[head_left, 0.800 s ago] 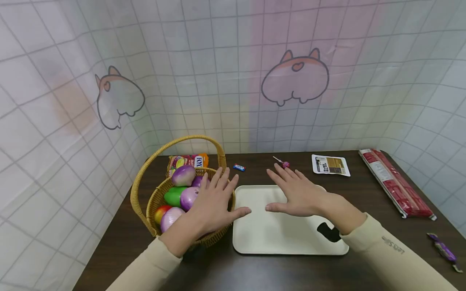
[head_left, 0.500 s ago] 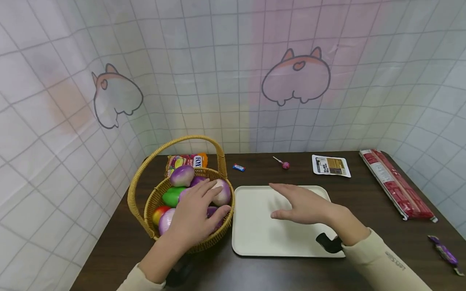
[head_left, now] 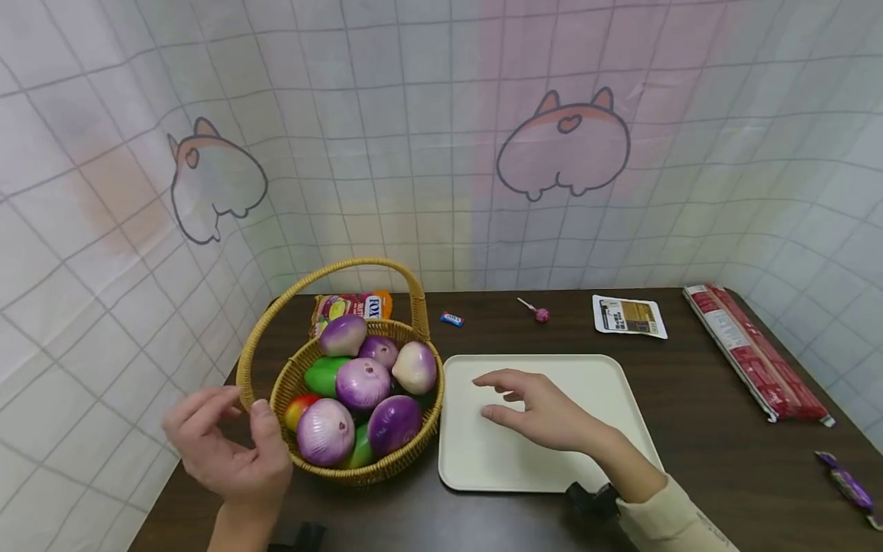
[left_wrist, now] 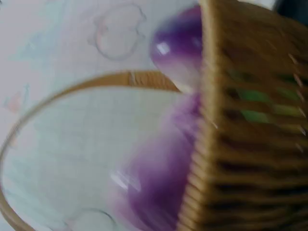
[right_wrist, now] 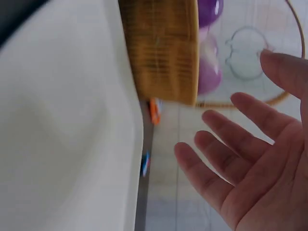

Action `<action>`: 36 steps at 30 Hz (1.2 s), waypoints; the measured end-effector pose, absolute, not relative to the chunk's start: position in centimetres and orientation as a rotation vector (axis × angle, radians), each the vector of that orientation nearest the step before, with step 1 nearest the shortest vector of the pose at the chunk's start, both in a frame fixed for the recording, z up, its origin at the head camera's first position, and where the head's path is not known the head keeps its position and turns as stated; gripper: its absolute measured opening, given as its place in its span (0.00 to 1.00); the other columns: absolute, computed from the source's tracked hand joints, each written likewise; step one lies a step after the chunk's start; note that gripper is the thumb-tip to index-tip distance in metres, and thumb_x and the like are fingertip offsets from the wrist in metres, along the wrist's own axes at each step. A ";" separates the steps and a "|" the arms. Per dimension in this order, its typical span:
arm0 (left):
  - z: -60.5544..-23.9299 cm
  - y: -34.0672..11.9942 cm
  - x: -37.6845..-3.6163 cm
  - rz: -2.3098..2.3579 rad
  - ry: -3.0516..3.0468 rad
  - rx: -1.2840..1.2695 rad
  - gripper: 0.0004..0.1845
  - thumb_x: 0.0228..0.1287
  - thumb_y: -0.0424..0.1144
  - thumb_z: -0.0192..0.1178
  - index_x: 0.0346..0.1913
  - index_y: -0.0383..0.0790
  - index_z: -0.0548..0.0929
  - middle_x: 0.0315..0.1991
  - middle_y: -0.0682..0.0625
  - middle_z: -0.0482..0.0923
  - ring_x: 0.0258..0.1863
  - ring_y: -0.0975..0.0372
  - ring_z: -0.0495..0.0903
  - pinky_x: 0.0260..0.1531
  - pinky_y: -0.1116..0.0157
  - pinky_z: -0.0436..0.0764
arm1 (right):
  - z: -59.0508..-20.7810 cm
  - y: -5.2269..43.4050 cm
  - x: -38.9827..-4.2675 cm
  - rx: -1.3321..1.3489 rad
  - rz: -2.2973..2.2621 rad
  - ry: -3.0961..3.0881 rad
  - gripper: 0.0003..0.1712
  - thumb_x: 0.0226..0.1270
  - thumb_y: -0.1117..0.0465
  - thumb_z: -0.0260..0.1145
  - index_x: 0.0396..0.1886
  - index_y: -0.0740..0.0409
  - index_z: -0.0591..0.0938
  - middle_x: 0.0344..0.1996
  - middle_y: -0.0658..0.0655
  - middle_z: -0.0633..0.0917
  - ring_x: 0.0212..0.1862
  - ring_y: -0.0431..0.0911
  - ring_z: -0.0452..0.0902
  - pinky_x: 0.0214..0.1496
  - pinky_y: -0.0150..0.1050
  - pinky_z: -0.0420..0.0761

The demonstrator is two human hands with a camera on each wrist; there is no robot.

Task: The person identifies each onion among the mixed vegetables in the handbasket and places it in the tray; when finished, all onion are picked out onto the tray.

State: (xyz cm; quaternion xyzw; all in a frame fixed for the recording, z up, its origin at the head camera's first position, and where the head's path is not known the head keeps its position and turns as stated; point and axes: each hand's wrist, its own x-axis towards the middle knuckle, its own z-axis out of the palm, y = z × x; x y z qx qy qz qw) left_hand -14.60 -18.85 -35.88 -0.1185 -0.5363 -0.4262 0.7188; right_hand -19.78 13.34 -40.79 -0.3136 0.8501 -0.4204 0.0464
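Note:
A wicker basket [head_left: 372, 477] with a tall handle [head_left: 303, 287] stands left of centre in the head view. Inside lie shiny purple-and-white onions [head_left: 362, 383], green pieces [head_left: 327, 376] and a red-yellow fruit [head_left: 299, 410]. My left hand [head_left: 231, 452] hovers at the basket's left, fingers loosely bent near the handle's base; whether they touch it I cannot tell. Over the white tray [head_left: 476, 464] is my right hand [head_left: 541, 414], fingers relaxed, holding nothing; the right wrist view shows its palm and spread fingers [right_wrist: 219, 156]. The left wrist view has the blurred basket side, without the hand.
Along the table's back lie a FOX'S candy bag [head_left: 352, 307], a small blue wrapped candy [head_left: 451, 319], a lollipop [head_left: 541, 314] and a white-and-gold packet [head_left: 629, 315]. At right are a long red package [head_left: 759, 353] and a purple-wrapped candy [head_left: 850, 483]. Tiled-pattern cloth surrounds the table.
My left hand has swung left from above the basket to its left side, uncovering the onions. My right hand has shifted slightly left and down over the tray, its fingers bending more.

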 end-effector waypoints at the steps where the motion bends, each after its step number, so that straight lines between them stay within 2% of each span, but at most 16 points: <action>1: -36.2 -19.2 -14.7 -0.989 -1.193 -0.229 0.14 0.47 0.31 0.59 0.34 0.21 0.73 0.36 0.38 0.72 0.35 0.58 0.70 0.37 0.72 0.63 | -40.7 12.9 -19.7 -0.958 -1.322 2.568 0.22 0.70 0.50 0.63 0.60 0.50 0.78 0.57 0.52 0.81 0.55 0.52 0.79 0.57 0.51 0.77; 6: -37.5 -20.5 -15.3 -1.248 -1.304 -0.187 0.19 0.45 0.21 0.55 0.44 0.18 0.69 0.46 0.40 0.68 0.45 0.57 0.68 0.44 0.68 0.64 | -40.4 10.7 -19.6 -0.995 -1.402 2.553 0.20 0.69 0.55 0.64 0.59 0.52 0.79 0.56 0.52 0.82 0.54 0.48 0.79 0.56 0.49 0.78; 12: -39.3 -22.2 -16.9 -1.489 -1.526 -0.171 0.16 0.51 0.16 0.55 0.45 0.13 0.69 0.51 0.44 0.69 0.47 0.57 0.71 0.46 0.68 0.71 | -39.6 8.4 -19.9 -1.053 -1.487 2.539 0.20 0.68 0.57 0.65 0.58 0.57 0.79 0.55 0.54 0.82 0.55 0.49 0.78 0.56 0.48 0.78; 17: -40.7 -23.6 -18.6 -1.592 -1.467 -0.265 0.08 0.54 0.15 0.54 0.39 0.16 0.74 0.45 0.40 0.76 0.41 0.56 0.76 0.43 0.68 0.73 | -39.5 6.6 -20.1 -1.085 -1.576 2.460 0.21 0.68 0.58 0.65 0.58 0.59 0.79 0.52 0.56 0.82 0.58 0.53 0.77 0.61 0.47 0.75; 22: -42.1 -24.2 -19.0 -1.593 -1.416 -0.297 0.03 0.56 0.15 0.52 0.34 0.16 0.75 0.37 0.40 0.79 0.39 0.54 0.78 0.43 0.68 0.75 | -40.1 4.9 -20.2 -1.033 -1.633 2.364 0.22 0.67 0.58 0.66 0.59 0.58 0.78 0.54 0.56 0.82 0.55 0.53 0.78 0.59 0.49 0.76; 27: -43.8 -24.2 -18.8 -1.608 -1.386 -0.263 0.06 0.54 0.15 0.53 0.32 0.23 0.78 0.36 0.41 0.79 0.38 0.55 0.78 0.42 0.69 0.76 | -40.2 3.6 -20.3 -1.018 -1.664 2.304 0.22 0.68 0.58 0.65 0.60 0.55 0.78 0.55 0.54 0.81 0.53 0.50 0.78 0.56 0.42 0.79; 31: -45.2 -23.7 -18.5 -1.567 -1.411 -0.232 0.10 0.51 0.13 0.52 0.30 0.26 0.79 0.34 0.41 0.79 0.39 0.55 0.78 0.45 0.69 0.76 | -40.4 2.9 -20.5 -1.040 -1.631 2.270 0.22 0.69 0.57 0.64 0.61 0.58 0.77 0.55 0.55 0.81 0.54 0.47 0.78 0.56 0.39 0.78; 36: -46.7 -23.5 -18.3 -1.523 -1.441 -0.215 0.09 0.48 0.11 0.50 0.29 0.22 0.77 0.31 0.39 0.79 0.39 0.55 0.80 0.47 0.69 0.77 | -41.1 2.0 -20.4 -1.107 -1.477 2.378 0.23 0.68 0.54 0.65 0.60 0.56 0.78 0.54 0.50 0.83 0.57 0.40 0.76 0.60 0.38 0.75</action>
